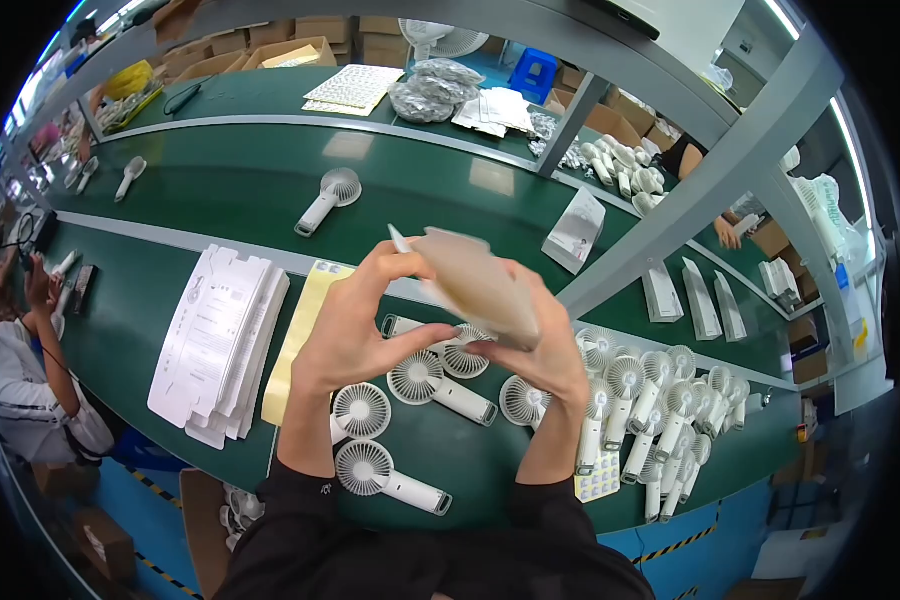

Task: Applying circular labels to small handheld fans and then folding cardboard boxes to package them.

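Observation:
In front of me, above the green bench, I hold a thin carton (480, 285) with a grey-brown face and a white flap standing up on its left; it is slightly blurred. My left hand (355, 325) grips its left side, thumb below. My right hand (545, 345) closes on its right side, thumb under the lower edge. Beneath my hands lie several white handheld fans, among them one fan (440, 385) in the middle and another fan (390, 478) nearer me. The carton and my hands partly cover other fans.
Flat white carton blanks (215, 340) are stacked at left beside a yellow sheet (305, 345). Many fans (660, 400) crowd the right side. A grey metal post (710, 190) slants across the right. Beyond it stand white cartons (662, 295). One fan (330, 200) lies on the far strip. Co-workers (35, 370) sit nearby.

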Demonstrator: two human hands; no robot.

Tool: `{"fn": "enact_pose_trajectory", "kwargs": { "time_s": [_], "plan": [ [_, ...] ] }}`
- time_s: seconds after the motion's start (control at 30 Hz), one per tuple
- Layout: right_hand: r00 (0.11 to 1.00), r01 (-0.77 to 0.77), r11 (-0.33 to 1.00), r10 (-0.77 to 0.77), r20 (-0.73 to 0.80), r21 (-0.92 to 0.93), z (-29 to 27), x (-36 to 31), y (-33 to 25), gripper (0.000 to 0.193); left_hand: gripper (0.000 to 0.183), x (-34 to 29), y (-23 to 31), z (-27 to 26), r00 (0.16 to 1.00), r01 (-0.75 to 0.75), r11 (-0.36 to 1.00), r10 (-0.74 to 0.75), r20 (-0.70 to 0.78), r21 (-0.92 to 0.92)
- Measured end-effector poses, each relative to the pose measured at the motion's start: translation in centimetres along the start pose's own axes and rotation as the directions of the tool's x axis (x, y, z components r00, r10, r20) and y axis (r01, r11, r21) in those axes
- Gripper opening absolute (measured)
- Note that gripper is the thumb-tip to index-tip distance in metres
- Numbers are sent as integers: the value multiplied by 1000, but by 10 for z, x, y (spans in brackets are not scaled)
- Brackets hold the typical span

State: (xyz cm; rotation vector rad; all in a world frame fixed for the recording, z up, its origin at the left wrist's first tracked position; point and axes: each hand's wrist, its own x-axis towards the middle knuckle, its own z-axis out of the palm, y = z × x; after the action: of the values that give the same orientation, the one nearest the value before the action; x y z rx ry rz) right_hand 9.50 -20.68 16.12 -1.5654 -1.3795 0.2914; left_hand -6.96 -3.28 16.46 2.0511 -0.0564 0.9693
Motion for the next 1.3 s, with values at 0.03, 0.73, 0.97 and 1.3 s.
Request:
{"fn": "enact_pose_trajectory", "kwargs": {
  "time_s": [0.03, 0.73, 0.97, 1.3],
  "plan": [
    [992, -81, 997, 83, -96, 16, -4, -4, 6, 74, 59, 3, -1, 3, 999, -42, 999, 42, -12, -2],
    [991, -127, 943, 108, 79, 307, 1, -2, 12, 111, 66, -8, -1, 9, 989, 79, 997, -78, 124, -2],
    [933, 0, 859, 184, -308, 512, 15, -2, 22, 107, 86, 4, -5, 40, 996, 68, 930, -84, -31, -361],
    [782, 189, 884, 128, -610, 428, 53, 5, 1, 33, 44, -4, -12, 72, 976, -27, 847, -92, -196, -531]
  ]
}}
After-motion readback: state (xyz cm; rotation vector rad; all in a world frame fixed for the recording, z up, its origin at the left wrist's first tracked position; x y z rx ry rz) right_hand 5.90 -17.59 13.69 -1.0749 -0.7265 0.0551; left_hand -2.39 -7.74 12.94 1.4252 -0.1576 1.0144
